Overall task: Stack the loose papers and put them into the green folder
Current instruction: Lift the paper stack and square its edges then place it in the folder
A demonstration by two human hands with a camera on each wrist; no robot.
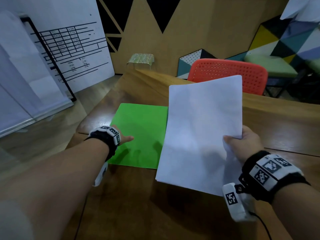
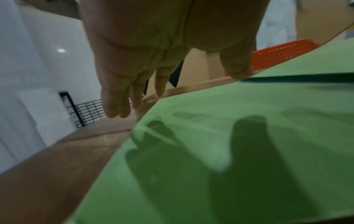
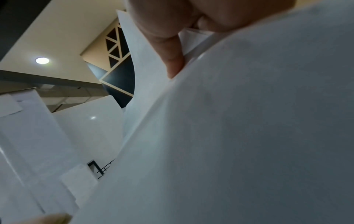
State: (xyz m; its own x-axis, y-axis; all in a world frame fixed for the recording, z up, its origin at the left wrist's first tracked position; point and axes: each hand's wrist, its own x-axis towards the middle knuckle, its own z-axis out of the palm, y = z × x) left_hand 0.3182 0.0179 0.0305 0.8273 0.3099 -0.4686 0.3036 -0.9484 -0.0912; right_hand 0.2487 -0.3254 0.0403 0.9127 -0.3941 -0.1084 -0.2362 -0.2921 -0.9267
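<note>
A green folder (image 1: pixel 138 134) lies flat on the wooden table (image 1: pixel 138 205), also filling the left wrist view (image 2: pixel 229 151). My left hand (image 1: pixel 123 137) hovers just above the folder's left part with straight fingers (image 2: pixel 114 103), holding nothing. A stack of white papers (image 1: pixel 202 132) is held up over the folder's right side, tilted toward me. My right hand (image 1: pixel 242 142) pinches the stack at its right edge, thumb on top. In the right wrist view the papers (image 3: pixel 249 136) fill most of the picture, with a finger (image 3: pixel 172 63) curled against them.
An orange perforated chair (image 1: pixel 228 73) stands behind the table's far edge. A whiteboard with a drawn table (image 1: pixel 69 49) leans at the left. A small patterned stool (image 1: pixel 141 59) sits by the back wall. Bare table lies in front of the folder.
</note>
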